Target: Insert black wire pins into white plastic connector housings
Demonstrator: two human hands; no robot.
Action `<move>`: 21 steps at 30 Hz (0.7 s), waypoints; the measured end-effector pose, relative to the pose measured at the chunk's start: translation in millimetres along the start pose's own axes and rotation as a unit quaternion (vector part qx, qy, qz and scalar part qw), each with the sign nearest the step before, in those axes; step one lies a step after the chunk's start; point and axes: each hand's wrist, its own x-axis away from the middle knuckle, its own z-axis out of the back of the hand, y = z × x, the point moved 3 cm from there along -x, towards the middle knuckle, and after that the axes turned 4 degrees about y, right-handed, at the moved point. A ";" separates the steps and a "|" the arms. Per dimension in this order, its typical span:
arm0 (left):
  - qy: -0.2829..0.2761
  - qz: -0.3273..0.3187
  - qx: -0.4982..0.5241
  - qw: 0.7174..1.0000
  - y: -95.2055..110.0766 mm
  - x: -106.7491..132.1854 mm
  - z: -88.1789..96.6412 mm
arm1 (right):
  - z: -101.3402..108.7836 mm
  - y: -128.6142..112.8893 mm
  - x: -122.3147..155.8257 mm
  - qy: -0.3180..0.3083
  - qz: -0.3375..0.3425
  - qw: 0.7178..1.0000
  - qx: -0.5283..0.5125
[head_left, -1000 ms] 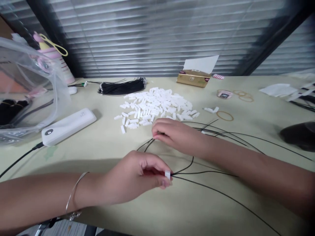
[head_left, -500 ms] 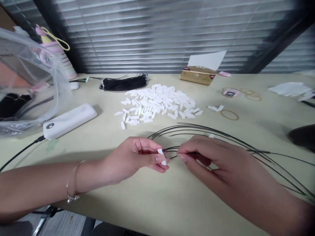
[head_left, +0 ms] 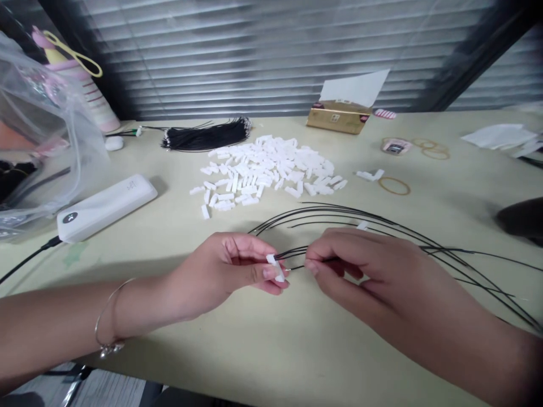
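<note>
Between the thumb and fingers of my left hand (head_left: 241, 264) is a small white plastic connector housing (head_left: 275, 268), tilted. Black wires (head_left: 292, 251) run from its right side toward my other hand. My right hand (head_left: 365, 277) pinches a thin black wire (head_left: 299, 267) near its end. That wire's bright metal tip points at the housing's lower right side; whether it touches is too small to tell. More long black wires (head_left: 382, 217) curve behind and beneath my right hand across the table. A white piece (head_left: 362, 225) shows just behind the knuckles.
Beyond my hands lies a heap of white connector housings (head_left: 271, 167), with a bundle of black wires (head_left: 207, 134) behind it. A white power bank (head_left: 108, 208) and a plastic bag (head_left: 91, 164) are at left. A gold box (head_left: 335, 118) and rubber band (head_left: 394, 186) lie to the right.
The wire in my right hand has come closer to the housing, its metal tip now at the housing's edge. The view has shifted slightly. Both hands keep their grips.
</note>
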 end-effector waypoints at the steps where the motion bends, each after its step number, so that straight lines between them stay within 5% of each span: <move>1: -0.004 -0.005 0.006 1.000 -0.5 0.0 0.4 | 0.7 0.4 0.2 -0.009 0.000 1.000 -0.001; 21: 0.005 -0.004 0.011 1.000 -1.3 -0.5 1.8 | -9.8 -0.3 4.0 -0.053 -0.019 0.998 -0.004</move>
